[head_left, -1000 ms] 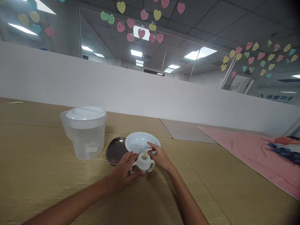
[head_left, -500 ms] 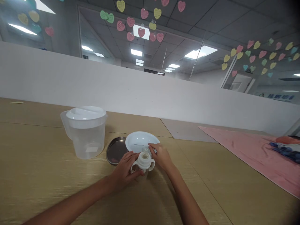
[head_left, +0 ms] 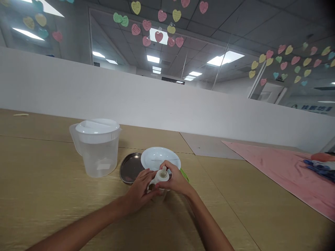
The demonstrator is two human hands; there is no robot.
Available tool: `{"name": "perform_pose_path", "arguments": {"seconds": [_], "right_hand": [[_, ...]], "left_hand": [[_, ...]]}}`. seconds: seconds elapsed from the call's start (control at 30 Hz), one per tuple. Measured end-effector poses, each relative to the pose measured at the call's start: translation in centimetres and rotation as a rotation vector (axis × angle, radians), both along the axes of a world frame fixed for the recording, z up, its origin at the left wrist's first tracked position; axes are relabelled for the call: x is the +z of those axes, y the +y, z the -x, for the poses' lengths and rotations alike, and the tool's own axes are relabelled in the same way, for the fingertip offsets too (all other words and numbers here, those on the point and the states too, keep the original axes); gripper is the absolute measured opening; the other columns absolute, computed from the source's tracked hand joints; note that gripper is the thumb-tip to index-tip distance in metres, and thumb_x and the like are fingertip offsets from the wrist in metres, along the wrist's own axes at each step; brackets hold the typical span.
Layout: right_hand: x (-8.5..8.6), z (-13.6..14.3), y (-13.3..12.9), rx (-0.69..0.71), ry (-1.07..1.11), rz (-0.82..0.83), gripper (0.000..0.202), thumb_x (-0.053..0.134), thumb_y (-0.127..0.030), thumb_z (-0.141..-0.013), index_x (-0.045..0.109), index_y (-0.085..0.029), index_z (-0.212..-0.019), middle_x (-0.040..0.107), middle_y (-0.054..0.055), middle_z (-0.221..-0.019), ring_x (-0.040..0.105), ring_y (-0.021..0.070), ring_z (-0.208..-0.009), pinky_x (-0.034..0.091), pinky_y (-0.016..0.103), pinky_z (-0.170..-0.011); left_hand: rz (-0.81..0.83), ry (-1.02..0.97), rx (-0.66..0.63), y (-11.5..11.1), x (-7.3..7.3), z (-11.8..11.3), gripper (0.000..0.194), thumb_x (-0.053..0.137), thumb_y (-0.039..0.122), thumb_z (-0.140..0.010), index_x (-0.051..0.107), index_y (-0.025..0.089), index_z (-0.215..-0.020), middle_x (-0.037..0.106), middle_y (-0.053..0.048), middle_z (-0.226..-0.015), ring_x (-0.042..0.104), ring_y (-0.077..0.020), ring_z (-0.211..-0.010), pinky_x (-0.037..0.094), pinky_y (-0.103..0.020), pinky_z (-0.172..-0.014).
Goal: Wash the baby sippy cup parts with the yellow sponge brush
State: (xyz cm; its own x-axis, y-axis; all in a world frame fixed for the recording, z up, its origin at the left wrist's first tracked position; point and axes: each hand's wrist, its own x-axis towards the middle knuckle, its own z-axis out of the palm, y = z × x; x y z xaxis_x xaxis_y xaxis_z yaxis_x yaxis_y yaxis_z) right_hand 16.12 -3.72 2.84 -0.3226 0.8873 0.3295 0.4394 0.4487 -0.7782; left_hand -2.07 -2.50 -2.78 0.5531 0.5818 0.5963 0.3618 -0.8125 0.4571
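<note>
Between my two hands a baby bottle stands upright, with a white collar, side handles and a clear nipple on top. My left hand is closed round its left side, by the handle. On the right, my right hand curls its thumb and fingers round the white collar, just below the nipple. My hands hide most of the bottle's body. Right behind it lies a white oval bowl, with a thin line across its inside. A green handle pokes out beside my right hand.
Left of the bowl is a dark metal tray. Farther left stands a clear plastic pitcher with a white lid. A pink cloth covers the table's right side, bearing a blue and orange bundle. A white partition runs behind.
My right hand has moved from beside the nipple down onto the collar and now grips it. The bottle's top has turned or tilted slightly. The green handle has come into sight.
</note>
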Motion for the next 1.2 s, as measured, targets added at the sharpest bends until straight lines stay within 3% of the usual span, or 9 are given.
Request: {"name": "perform_pose_path", "arguments": {"seconds": [0.57, 1.2], "right_hand": [[0.1, -0.4, 0.3, -0.001, 0.039, 0.039, 0.043, 0.080, -0.037, -0.052, 0.049, -0.020, -0.076, 0.047, -0.004, -0.081, 0.043, 0.0115, -0.072, 0.034, 0.022, -0.061], [0.3, -0.5, 0.4, 0.020, 0.040, 0.084, 0.043, 0.080, -0.036, -0.050, 0.057, -0.019, -0.082, 0.054, -0.002, -0.082, 0.050, 0.0138, -0.075, 0.039, 0.025, -0.068]], "left_hand": [[0.149, -0.054, -0.023, -0.7, 1.3, -0.3, 0.046, 0.056, 0.047, -0.081, 0.052, 0.023, -0.120, 0.057, -0.007, -0.109, 0.049, -0.0230, -0.105, 0.038, -0.036, -0.094], [0.135, -0.037, -0.016, -0.3, 1.2, -0.1, 0.049, 0.057, 0.049, -0.079, 0.051, 0.025, -0.121, 0.056, -0.006, -0.113, 0.048, -0.0232, -0.107, 0.038, -0.035, -0.093]]}}
